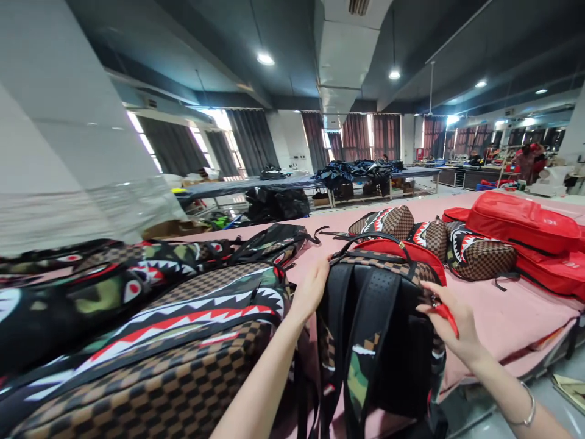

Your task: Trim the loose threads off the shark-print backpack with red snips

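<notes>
Holding a black-backed backpack (379, 323) upright at the near edge of the pink table (498, 317), I have my left hand (313, 286) closed around its upper left corner and my right hand (450, 326) against its right side, fingers pinched on a small red tool (446, 315) whose exact kind I cannot make out. Judging by the layout, this bag is mid-check: its straps face me and its checkered, shark-mouth front is turned away. To my left a heap of shark-mouth backpacks (150, 329) looks already stacked, and beyond my bag several more checkered bags (434, 241) lie loose on the table, probably not yet handled, so I would say plenty is left. Flat red bags (525, 231) are piled at the far right. The room is a long workshop with curtained windows, ceiling lamps, further tables loaded with dark goods, and a person in red (528, 160) far off.
</notes>
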Demonstrator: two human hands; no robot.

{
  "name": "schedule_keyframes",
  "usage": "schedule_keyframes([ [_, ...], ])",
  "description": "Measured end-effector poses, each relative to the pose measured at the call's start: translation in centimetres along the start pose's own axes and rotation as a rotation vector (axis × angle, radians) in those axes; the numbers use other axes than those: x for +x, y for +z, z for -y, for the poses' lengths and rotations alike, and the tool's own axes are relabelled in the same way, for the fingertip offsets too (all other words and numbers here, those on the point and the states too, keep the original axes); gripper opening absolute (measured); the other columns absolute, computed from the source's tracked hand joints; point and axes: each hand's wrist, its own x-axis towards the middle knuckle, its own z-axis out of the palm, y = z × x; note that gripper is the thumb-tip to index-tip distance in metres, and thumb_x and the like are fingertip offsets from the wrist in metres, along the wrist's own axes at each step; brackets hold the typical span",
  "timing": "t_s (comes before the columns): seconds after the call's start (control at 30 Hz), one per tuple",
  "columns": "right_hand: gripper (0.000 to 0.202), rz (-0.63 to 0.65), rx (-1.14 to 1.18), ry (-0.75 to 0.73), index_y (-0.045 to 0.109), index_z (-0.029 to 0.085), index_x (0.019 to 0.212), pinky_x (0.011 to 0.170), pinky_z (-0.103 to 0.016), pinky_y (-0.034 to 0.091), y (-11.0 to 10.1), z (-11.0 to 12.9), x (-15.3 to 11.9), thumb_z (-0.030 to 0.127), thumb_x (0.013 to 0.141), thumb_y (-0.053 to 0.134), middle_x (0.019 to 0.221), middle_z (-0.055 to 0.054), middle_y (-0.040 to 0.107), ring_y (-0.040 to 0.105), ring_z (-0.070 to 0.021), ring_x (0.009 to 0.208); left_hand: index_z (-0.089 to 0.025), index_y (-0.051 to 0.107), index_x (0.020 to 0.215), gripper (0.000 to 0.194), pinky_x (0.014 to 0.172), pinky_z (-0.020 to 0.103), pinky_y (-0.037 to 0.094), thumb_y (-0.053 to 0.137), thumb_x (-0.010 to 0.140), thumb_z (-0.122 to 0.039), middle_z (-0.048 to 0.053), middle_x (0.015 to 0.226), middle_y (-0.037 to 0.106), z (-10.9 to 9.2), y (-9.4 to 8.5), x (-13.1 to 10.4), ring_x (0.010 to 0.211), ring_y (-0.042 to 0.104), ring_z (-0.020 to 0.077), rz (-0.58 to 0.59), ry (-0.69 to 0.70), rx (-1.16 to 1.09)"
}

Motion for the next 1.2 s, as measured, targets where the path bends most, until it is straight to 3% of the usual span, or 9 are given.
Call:
schedule_keyframes([
  [0.13,0.031,-0.241,0.061,0.208,0.063,0.018,0.1,0.088,-0.041,0.046,0.6,-4.5,4.0,0.033,0.072,0.061,0.101,-0.009,0.067,0.062,-0.0239,0.092,-0.019,0.046,0.127,0.042,0.098,0.044,0.041,0.04,0.088,-0.032,0.01,0.125,0.056,-1.4,1.4,-6.8,0.114,0.052,0.0231,-0.208,0.205,0.126],
  [0.23,0.034,-0.3,0.198,0.366,0.065,0.014,0.092,0.077,-0.039,0.05,0.1,-6.5,6.9,0.037,0.067,0.065,0.083,-0.008,0.068,0.063,-0.022,0.077,-0.017,0.038,0.133,0.052,0.097,0.041,0.042,0.048,0.083,-0.018,0.012,0.129,0.052,-2.9,2.7,-11.7,0.119,0.047,0.0232,-0.183,0.487,0.137],
  [0.33,0.036,-0.363,0.237,0.407,0.065,0.012,0.09,0.063,-0.032,0.049,-1.6,-6.6,8.5,0.04,0.066,0.066,0.062,-0.002,0.062,0.057,-0.0158,0.058,-0.017,0.045,0.127,0.049,0.096,0.039,0.044,0.052,0.079,-0.01,0.012,0.125,0.055,-3.7,3.4,-13.8,0.117,0.049,0.0224,-0.122,0.59,0.078],
  [0.53,0.027,-0.366,0.066,0.259,0.064,0.016,0.083,0.071,-0.031,0.048,-4.8,-2.1,8.0,0.04,0.072,0.062,0.076,-0.003,0.064,0.058,-0.0161,0.069,-0.02,0.053,0.112,0.032,0.085,0.034,0.049,0.052,0.081,-0.014,0.009,0.111,0.061,-4.6,3.1,-10.7,0.097,0.06,0.0181,-0.23,0.396,-0.152],
  [0.7,0.025,-0.116,0.04,0.197,0.06,0.019,0.093,0.079,-0.031,0.049,-4.4,3.7,6.2,0.038,0.077,0.059,0.092,-0.005,0.065,0.061,-0.0181,0.084,-0.018,0.054,0.112,0.029,0.075,0.029,0.05,0.046,0.086,-0.028,0.007,0.094,0.065,-5.2,2.5,-7.5,0.085,0.061,0.0162,-0.067,0.104,-0.387],
  [0.83,0.026,0.091,-0.086,0.077,0.057,0.021,0.102,0.078,-0.028,0.049,-3.5,6.7,5.1,0.037,0.081,0.055,0.096,-0.005,0.064,0.061,-0.0172,0.087,-0.018,0.058,0.089,0.018,0.052,0.02,0.044,0.046,0.087,-0.032,-0.003,0.061,0.052,-3.9,2.2,-7.3,0.055,0.05,0.0092,-0.328,-0.039,-0.642],
  [0.93,0.028,0.2,-0.132,-0.006,0.054,0.021,0.107,0.081,-0.03,0.049,-3.0,7.9,4.8,0.036,0.083,0.051,0.101,-0.007,0.062,0.06,-0.0187,0.091,-0.019,0.061,0.09,0.016,0.062,0.023,0.047,0.051,0.084,-0.03,0.001,0.077,0.061,-2.5,2.0,-7.2,0.066,0.055,0.0109,-0.299,0.047,-0.453],
  [1.03,0.033,0.251,-0.169,-0.067,0.048,0.02,0.113,0.084,-0.033,0.049,-2.4,8.8,4.8,0.036,0.084,0.051,0.107,-0.01,0.059,0.059,-0.0206,0.096,-0.021,0.062,0.099,0.018,0.072,0.026,0.048,0.053,0.083,-0.025,0.004,0.09,0.064,-1.3,1.8,-6.4,0.079,0.059,0.0136,-0.208,0.291,-0.177],
  [1.2,0.026,0.258,-0.233,-0.129,0.046,0.02,0.113,0.083,-0.03,0.049,-1.9,9.7,5.3,0.029,0.089,0.042,0.104,-0.009,0.06,0.059,-0.0183,0.094,-0.023,0.063,0.103,0.023,0.066,0.025,0.047,0.046,0.087,-0.018,0.003,0.08,0.062,-0.6,1.4,-4.6,0.074,0.057,0.0131,-0.186,0.609,0.192],
])
